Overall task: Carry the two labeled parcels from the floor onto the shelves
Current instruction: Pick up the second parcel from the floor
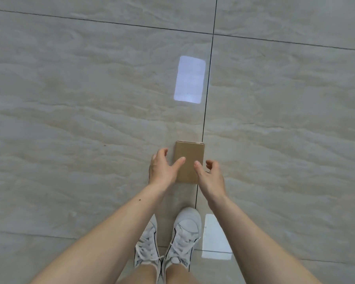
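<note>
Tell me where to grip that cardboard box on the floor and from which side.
Take the cardboard box by its two long side edges, coming down from above. It lies flat on the tiled floor with its long axis pointing away, and the left hand and right hand already flank it, fingers open.

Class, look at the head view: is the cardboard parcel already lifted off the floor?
No, the cardboard parcel lies flat on the tiled floor.

The floor [90, 99] lies bare on every side of the cardboard parcel [190, 154], so its far end and both long sides are reachable. The left hand [162, 169] and right hand [209, 177] flank its near end, fingers spread. Two white shoes [172, 242] stand just behind, well clear.
</note>
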`<state>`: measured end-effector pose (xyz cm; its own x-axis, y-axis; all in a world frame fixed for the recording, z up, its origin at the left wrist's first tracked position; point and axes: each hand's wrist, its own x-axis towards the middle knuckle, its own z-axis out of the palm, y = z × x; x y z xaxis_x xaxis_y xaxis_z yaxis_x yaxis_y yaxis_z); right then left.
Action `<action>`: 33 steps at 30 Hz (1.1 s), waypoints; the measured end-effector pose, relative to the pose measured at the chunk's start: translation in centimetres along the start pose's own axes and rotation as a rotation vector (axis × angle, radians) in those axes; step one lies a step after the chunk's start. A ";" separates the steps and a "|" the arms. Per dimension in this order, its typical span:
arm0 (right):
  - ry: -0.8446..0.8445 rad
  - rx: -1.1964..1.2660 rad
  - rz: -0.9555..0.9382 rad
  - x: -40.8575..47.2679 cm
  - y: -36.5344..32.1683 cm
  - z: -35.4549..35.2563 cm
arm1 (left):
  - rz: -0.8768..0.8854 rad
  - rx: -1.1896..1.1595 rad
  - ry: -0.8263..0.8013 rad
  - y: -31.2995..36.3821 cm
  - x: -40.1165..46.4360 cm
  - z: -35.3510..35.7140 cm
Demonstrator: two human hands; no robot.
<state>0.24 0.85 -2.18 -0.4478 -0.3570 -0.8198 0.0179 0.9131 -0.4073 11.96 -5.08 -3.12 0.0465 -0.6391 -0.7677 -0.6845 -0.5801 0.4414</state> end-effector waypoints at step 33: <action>0.001 0.215 -0.002 -12.4 -10.8 -6.0 | 0.113 -0.141 -0.165 10.0 -9.9 -9.8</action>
<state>0.25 -3.44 14.79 -0.4488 -0.3582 -0.8187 0.2073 0.8494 -0.4853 11.80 -9.46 13.42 -0.1519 -0.6196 -0.7700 -0.5695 -0.5819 0.5806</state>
